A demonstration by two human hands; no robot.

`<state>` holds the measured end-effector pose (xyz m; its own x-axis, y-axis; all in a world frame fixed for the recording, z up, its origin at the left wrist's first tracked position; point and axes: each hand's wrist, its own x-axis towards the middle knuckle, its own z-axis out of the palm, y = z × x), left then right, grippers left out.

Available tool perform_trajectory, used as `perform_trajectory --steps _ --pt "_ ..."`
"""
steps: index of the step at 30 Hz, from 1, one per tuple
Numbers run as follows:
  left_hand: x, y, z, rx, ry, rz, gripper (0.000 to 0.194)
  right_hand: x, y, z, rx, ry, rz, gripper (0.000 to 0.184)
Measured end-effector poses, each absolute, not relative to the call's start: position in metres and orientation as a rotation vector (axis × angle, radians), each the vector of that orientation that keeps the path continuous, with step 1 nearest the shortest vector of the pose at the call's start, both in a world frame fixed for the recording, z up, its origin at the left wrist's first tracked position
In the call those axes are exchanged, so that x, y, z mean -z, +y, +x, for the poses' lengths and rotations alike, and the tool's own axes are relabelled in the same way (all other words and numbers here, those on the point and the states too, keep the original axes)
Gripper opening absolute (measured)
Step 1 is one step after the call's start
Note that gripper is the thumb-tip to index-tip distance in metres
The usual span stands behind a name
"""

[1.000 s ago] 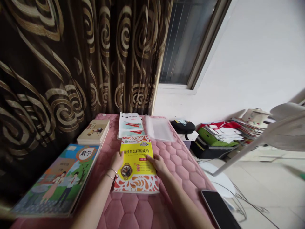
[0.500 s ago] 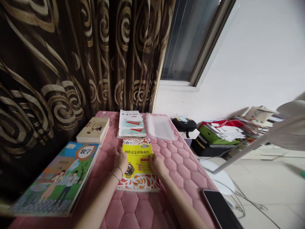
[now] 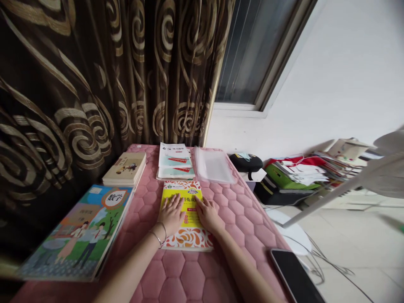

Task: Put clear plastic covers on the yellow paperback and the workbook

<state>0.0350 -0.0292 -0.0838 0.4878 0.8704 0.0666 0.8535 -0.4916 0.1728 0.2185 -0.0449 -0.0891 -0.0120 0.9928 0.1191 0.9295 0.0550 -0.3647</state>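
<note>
the open left hand (image 3: 171,215) and open right hand (image 3: 208,215) lie flat, gripping nothing, on a yellow patterned paperback book (image 3: 190,240), which rests on a pink quilted pad (image 3: 189,277).

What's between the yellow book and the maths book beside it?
Pink quilted padding lies between the yellow book and the maths book, seen in the head view.

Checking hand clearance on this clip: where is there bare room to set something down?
The pink mat shows bare between the yellow book and the maths book, and right of the yellow book past the right hand. The far end is crowded: book stack, workbooks and plastic sleeve sit side by side.
</note>
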Motion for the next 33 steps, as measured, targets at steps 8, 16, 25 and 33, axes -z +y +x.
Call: perform_trajectory --steps 8,16,25,33 --pt "0.104 -0.029 0.002 -0.313 1.733 2.543 0.058 0.087 -0.047 0.222 -0.275 -2.022 -1.980 0.049" --pt "0.124 -0.025 0.002 -0.524 1.703 2.458 0.054 0.060 -0.005 0.156 -0.324 -2.299 -1.743 0.056" --pt "0.101 -0.031 0.005 -0.330 1.828 2.496 0.055 0.086 0.031 0.190 -0.306 -2.109 -1.975 0.061" --pt "0.079 0.018 0.077 -0.209 1.610 2.547 0.055 0.092 0.028 0.205 -0.279 -2.091 -2.018 0.058"
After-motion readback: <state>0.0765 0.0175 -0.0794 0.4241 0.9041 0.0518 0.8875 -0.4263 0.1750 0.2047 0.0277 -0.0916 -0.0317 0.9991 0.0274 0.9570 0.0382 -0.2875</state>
